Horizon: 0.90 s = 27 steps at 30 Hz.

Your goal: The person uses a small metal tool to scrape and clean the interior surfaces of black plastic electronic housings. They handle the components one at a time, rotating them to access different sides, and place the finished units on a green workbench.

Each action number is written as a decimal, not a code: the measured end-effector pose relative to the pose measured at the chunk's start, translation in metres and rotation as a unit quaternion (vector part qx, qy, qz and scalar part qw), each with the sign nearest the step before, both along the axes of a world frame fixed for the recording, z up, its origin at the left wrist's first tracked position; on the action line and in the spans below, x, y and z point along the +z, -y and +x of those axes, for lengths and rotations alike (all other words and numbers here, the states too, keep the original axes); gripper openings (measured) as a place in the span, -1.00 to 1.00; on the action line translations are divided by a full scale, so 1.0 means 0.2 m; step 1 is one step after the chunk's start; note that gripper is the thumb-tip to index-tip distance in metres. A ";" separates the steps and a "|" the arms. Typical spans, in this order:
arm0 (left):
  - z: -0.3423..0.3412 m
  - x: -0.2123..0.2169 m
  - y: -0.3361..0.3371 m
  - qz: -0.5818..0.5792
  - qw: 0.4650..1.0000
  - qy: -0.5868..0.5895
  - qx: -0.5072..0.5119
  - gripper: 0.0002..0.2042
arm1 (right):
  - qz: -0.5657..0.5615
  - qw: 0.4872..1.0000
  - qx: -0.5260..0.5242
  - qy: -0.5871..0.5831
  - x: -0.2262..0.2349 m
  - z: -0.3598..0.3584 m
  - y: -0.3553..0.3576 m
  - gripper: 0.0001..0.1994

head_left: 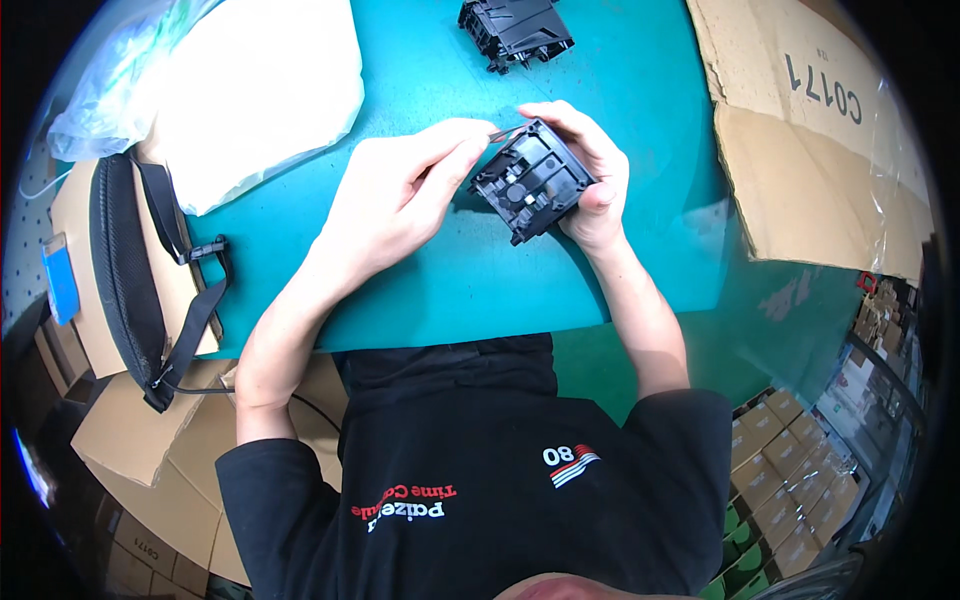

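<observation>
A black plastic housing (535, 185) was the thing in hand, held up tilted above the bench (430, 290), its open, ribbed side turned toward the head camera. Small pale spots showed among the ribs and cavities inside it.

The right hand (603, 165) supported the housing from 3 o'clock. Its fingers were clamped on the body, the thumb lying on the edge at about 3 o'clock and the index finger curling round toward 12. The left hand (405, 190) came in from 9 o'clock, thumb and index finger pinched together on a thin dark strip (508, 132) that reached the housing's corner at 11 o'clock; its exact kind was too small to tell.

Beyond the hands, a second black housing (515, 32) lay on the bench at 12 o'clock, well apart from the first. Toward 10 o'clock spread a large white bag (265, 90), with crumpled clear plastic (115, 95) past it. A black padded belt (128, 270) with a buckled strap rested near 9 o'clock, and a flat blue object (61, 285) sat farther out on that side. An opened cardboard box (810, 170) stood at 3 o'clock.

At 6 o'clock was the person's black shirt (500, 430). Past the bench, more cardboard (140, 430) lay at 8 o'clock, and stacked cartons (795, 455) filled the space between 4 and 5.
</observation>
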State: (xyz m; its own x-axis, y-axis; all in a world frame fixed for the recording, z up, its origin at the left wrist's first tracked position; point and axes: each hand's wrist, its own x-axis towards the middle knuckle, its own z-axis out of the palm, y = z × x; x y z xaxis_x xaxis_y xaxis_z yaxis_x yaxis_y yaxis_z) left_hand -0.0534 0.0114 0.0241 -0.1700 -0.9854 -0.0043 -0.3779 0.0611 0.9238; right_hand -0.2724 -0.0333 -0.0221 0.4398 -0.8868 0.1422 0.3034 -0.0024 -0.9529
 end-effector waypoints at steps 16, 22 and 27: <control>0.01 0.09 -0.09 -0.214 0.958 0.189 0.021 -0.90 | -0.302 0.948 -0.072 0.069 -0.07 -0.01 0.10 0.04; 0.00 0.12 -0.11 -0.206 0.956 0.210 0.016 -0.89 | -0.377 0.923 -0.073 0.011 -0.07 0.00 0.11 0.00; -0.01 0.11 -0.11 -0.204 0.954 0.219 0.006 -0.84 | -0.400 0.912 -0.089 -0.034 -0.06 -0.01 0.10 -0.07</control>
State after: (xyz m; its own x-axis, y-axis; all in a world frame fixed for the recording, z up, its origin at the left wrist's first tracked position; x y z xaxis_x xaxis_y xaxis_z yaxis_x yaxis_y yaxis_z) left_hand -0.0553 0.0332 0.0464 -0.2292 -0.9223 0.3111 -0.7252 0.3750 0.5775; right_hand -0.2739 -0.0531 -0.0341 0.3314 -0.5690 0.7526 0.1712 -0.7482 -0.6410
